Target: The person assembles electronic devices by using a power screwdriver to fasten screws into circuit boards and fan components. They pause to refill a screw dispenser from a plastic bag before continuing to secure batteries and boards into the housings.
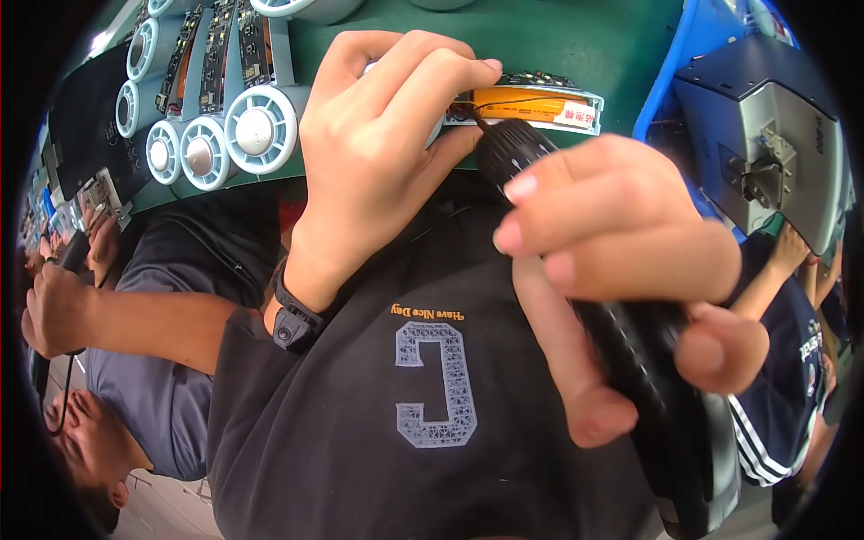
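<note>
The right hand (621, 225) is curled around a black power screwdriver (634, 369), its bit directed at the pale housing (589, 117) just ahead, though bit contact cannot be determined. The left hand (378, 135), fingers bent and thumb opposed, grips the near end of that housing, which carries an orange pack (522, 108) and lies over the green bench (594, 45). Left of the left hand stand similar housings with round ribbed ends (261, 130); beyond the right hand is a blue bin (661, 81).
</note>
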The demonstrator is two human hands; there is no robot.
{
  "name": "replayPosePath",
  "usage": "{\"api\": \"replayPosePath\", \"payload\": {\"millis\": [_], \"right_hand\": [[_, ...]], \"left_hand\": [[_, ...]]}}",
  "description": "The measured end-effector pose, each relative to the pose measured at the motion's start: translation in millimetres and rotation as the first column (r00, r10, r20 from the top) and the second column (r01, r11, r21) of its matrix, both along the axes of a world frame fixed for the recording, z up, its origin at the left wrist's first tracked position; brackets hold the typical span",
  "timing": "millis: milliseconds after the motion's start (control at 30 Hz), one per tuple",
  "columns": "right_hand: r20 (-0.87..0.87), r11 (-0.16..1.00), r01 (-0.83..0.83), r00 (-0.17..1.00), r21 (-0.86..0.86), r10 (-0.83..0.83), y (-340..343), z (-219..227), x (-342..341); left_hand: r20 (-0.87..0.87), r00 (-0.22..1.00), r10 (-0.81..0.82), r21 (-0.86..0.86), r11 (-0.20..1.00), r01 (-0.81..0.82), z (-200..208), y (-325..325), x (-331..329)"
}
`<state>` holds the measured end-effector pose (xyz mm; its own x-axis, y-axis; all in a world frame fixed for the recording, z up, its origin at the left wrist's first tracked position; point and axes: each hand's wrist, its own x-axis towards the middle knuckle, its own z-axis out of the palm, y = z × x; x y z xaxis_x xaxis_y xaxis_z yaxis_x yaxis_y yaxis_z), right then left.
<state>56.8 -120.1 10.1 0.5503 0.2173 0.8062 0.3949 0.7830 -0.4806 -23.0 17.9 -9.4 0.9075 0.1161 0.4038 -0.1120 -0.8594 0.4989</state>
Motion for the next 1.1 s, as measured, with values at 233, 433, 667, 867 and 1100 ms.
{"api": "replayPosePath", "payload": {"millis": [233,433,667,867,1100], "right_hand": [[-0.012,0.929,-0.040,0.999,-0.368,0.038,-25.6,-2.3,2.5],[0.009,0.976,-0.003,1.000,-0.216,0.005,-49.8,8.5,0.2],[-0.091,0.968,0.251,0.965,0.029,-0.247,-39.5,8.1,-9.2],[0.038,0.946,0.230,0.973,-0.228,-0.227,-63.0,7.3,13.2],[0.141,0.922,0.186,0.979,-0.339,-0.146,-72.0,9.3,27.2]], "left_hand": [[-0.021,0.999,-0.028,-0.031,0.999,0.027,0.4,3.2,0.2],[-0.054,0.998,-0.035,-0.004,0.999,0.035,6.0,3.0,-3.1],[-0.120,0.989,-0.084,-0.017,0.996,0.083,12.3,1.7,-2.9],[-0.156,0.985,-0.080,-0.038,0.996,0.075,19.5,1.5,-4.3],[-0.150,0.989,-0.021,-0.181,0.983,-0.007,16.3,-6.4,0.0]]}}
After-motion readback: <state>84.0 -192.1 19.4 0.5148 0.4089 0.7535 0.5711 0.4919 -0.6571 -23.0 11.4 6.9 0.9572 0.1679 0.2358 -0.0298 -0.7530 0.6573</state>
